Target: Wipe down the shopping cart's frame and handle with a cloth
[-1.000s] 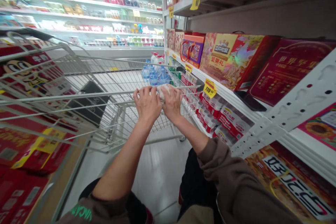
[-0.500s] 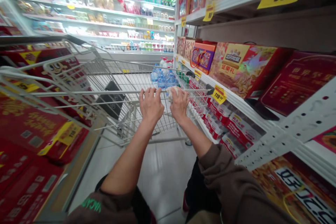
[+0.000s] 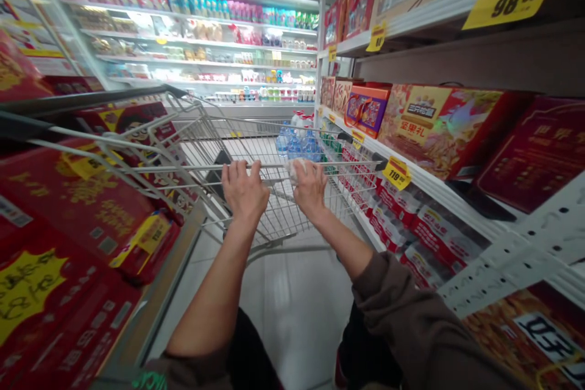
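A metal shopping cart [image 3: 347, 164] stands crosswise in front of me, its long top side rail running left to right. My left hand [image 3: 247, 190] lies over that rail with the fingers curled round it. To its right, my right hand [image 3: 311, 186] is closed on a crumpled white cloth [image 3: 292, 168], pressed against the same rail. Whether the cloth is fabric or paper, I cannot tell. The wire basket shows no goods inside, and the cart's dark handle [image 3: 27, 125] is at the far left.
Shelves with boxed gifts [image 3: 425, 125] and bottle packs [image 3: 414, 213] line the right, close to the cart's end. Stacked red boxes [image 3: 91, 201] border the left. Large water bottles [image 3: 297, 141] stand beyond the cart, before a lit refrigerated case [image 3: 205, 42]. Pale tiles [image 3: 292, 286] cover the floor.
My left hand has slid left along the rail, farther from the right hand. The right hand stays near the same spot with the cloth. The surroundings have shifted right in view.
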The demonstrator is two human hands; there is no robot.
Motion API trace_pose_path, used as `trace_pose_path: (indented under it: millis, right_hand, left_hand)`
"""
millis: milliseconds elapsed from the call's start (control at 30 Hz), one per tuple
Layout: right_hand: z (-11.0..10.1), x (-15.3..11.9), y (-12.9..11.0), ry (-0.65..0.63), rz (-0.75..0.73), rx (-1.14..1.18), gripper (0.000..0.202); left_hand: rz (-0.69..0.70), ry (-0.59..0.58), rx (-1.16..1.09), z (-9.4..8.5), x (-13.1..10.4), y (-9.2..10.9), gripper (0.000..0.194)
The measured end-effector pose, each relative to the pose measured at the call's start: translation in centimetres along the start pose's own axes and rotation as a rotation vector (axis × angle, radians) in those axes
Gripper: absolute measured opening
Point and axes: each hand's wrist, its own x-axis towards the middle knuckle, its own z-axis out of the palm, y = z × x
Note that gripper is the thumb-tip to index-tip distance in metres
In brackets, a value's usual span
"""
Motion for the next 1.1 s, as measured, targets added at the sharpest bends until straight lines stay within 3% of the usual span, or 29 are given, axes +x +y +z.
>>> trace_pose_path:
  millis: [100,200,267,333,467,533,767,867,967,1100]
  right_hand:
    - [-0.8,0.3,2.6,-0.037,0.041,-0.036,0.065]
    - [-1.6,1.0,6.5,-0.038,0.229,-0.105,0.058]
    - [-1.7,1.2,7.2,-0.026,0.322,-0.12,0.055]
    - [-1.3,1.2,5.9,-0.025,0.31,-0.097,0.057]
    - [-0.2,0.9,1.4,-0.046,0.111,-0.048,0.065]
    - [0.0,0.9,0.5,-0.053,0.088,-0.045,0.065]
    - [-0.1,2.2,4.0,-0.068,0.099,-0.024,0.062]
    - [-0.8,3.0,4.4,-0.103,0.138,-0.005,0.06]
    - [-1.8,3.3,2.1,-0.134,0.109,0.009,0.056]
    - [-2.6,2.3,-3.4,-0.127,-0.084,0.075,0.051]
  left_hand:
    - [-0.034,0.016,-0.027,-1.2,-0.1,-2.3,0.043]
    - [-0.129,0.07,-0.009,-2.2,0.1,-4.5,0.038]
    - [-0.148,0.072,0.003,-2.2,0.4,-4.9,0.036]
    - [-0.16,0.067,0.004,-1.9,0.6,-4.4,0.034]
    - [-0.13,0.063,0.067,-1.8,0.6,-3.0,0.035]
    - [-0.088,0.044,0.121,-2.1,0.2,-2.6,0.036]
    - [-0.073,-0.023,0.112,-2.7,-1.1,-0.3,0.04]
    - [-0.055,-0.046,0.095,-2.6,-1.5,1.1,0.046]
    - [-0.017,-0.081,0.082,-2.9,-1.7,2.2,0.051]
    - [0.052,-0.151,-0.009,-4.9,-1.3,2.2,0.043]
